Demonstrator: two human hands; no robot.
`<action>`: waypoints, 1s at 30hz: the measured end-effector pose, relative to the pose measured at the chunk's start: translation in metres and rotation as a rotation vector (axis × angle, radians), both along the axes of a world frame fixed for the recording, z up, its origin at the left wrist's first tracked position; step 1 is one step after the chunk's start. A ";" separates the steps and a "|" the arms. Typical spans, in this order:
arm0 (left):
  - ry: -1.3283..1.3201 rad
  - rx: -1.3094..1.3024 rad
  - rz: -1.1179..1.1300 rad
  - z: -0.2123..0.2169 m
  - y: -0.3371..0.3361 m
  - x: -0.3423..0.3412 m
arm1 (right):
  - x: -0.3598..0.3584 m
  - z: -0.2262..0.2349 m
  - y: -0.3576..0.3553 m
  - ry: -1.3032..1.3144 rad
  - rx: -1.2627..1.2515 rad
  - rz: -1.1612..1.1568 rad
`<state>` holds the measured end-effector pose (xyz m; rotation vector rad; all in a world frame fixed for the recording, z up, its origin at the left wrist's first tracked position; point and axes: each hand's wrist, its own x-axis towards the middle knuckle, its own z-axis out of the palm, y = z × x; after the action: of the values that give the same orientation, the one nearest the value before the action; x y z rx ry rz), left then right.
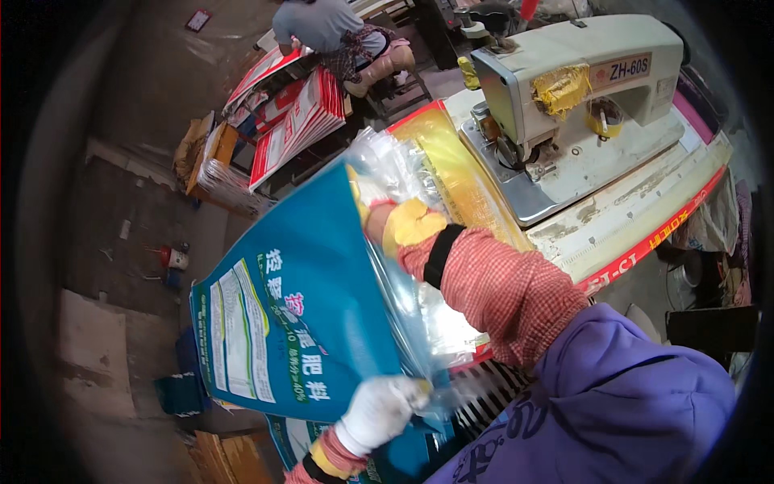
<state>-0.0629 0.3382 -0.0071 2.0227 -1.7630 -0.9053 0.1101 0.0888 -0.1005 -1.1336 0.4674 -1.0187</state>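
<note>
A large teal printed bag [322,250] hangs tilted in front of me, its right-hand edge running between my two hands. My left hand [375,414], in a white glove, is closed at the lower end of that edge, where clear plastic film [399,302] bunches beside its fingertips. With the arm stretched across, my right hand [387,214] grips the bag's upper corner; its fingers are partly hidden and blurred. Yellow cloth wraps this wrist above a black band. More teal printed bags [294,440] lie below the left hand.
A white sewing machine [580,81] stands on a worn table [580,234] at right. Yellow printed bags [468,181] and clear film lie beside it. Farther back, a seated person [322,36] works near red-and-white bag stacks [302,121]. A small red-and-white container [176,258] rests on the floor at left.
</note>
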 end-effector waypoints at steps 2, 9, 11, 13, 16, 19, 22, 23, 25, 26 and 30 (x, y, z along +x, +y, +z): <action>-0.012 0.158 0.051 0.003 0.015 0.004 | -0.024 -0.014 0.012 0.198 -0.137 0.207; -0.323 -0.055 0.096 0.091 -0.063 0.025 | -0.102 0.047 0.053 0.391 -0.076 0.198; -0.386 -0.455 0.097 0.106 -0.118 0.025 | -0.043 -0.004 0.037 -0.145 0.278 0.166; -0.845 -0.521 -0.127 0.125 -0.140 0.058 | -0.069 0.026 0.052 0.145 0.068 0.354; -1.087 -0.498 -0.236 0.110 -0.179 0.072 | -0.105 0.068 0.054 0.149 0.012 0.438; -1.356 -0.313 -0.384 0.083 -0.203 0.076 | -0.125 0.069 0.056 0.654 -1.036 0.289; -1.244 -0.080 -0.445 0.052 -0.187 0.088 | -0.137 0.056 0.075 0.386 -0.839 0.487; -1.082 0.001 -0.451 0.046 -0.178 0.092 | -0.143 0.049 0.070 0.475 -0.889 0.561; -1.033 0.003 -0.315 0.047 -0.159 0.095 | -0.144 0.031 0.060 0.465 -0.776 0.814; -1.057 -0.059 -0.265 0.051 -0.156 0.100 | -0.146 0.019 0.060 0.479 -0.586 0.712; -0.730 -0.161 0.016 0.068 -0.149 0.109 | -0.140 -0.003 0.042 0.371 -0.063 0.596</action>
<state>0.0465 0.1888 0.0609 2.4224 -2.0563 0.0225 -0.0298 0.1303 -0.1037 -1.4139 0.3542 -0.3052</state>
